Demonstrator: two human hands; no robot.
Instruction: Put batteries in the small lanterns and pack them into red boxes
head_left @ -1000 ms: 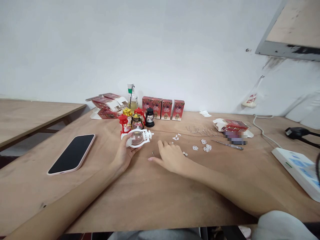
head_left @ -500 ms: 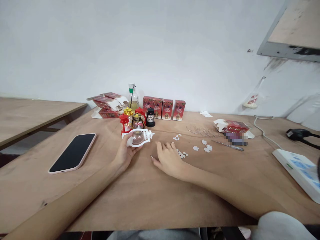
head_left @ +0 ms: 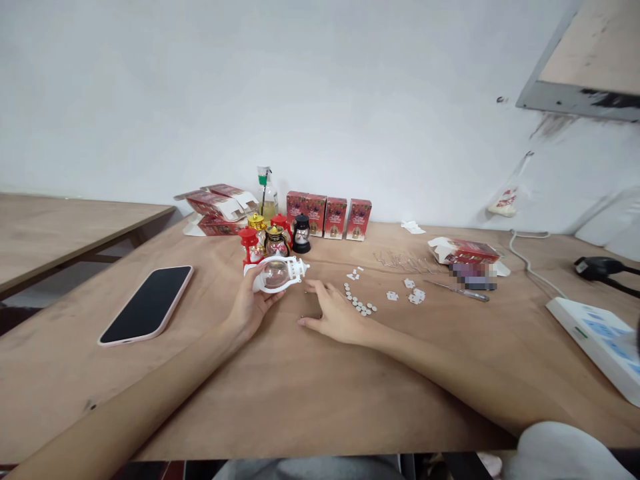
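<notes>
My left hand (head_left: pixel 250 308) is closed round a small white toy lantern (head_left: pixel 277 273) with a clear globe, held on its side just above the wooden table (head_left: pixel 310 393). My right hand (head_left: pixel 334 313) lies flat on the table to the right of it, fingers stretched out, holding nothing. A row of small round button cells (head_left: pixel 359 302) lies right beside its fingertips. Behind the white lantern stand red (head_left: pixel 249 245), gold (head_left: pixel 275 242) and black (head_left: pixel 301 234) toy lanterns.
A phone (head_left: pixel 147 304) in a pink case lies face up at the left. Red boxes (head_left: pixel 328 218) line the wall, with opened ones (head_left: pixel 216 208) to their left. Small white parts (head_left: pixel 413 295), a screwdriver (head_left: pixel 460 290), wire hooks (head_left: pixel 403 261) and a power strip (head_left: pixel 597 337) lie to the right.
My right hand slid a little left and forward over the table, uncovering the row of button cells. My left hand kept the white lantern still.
</notes>
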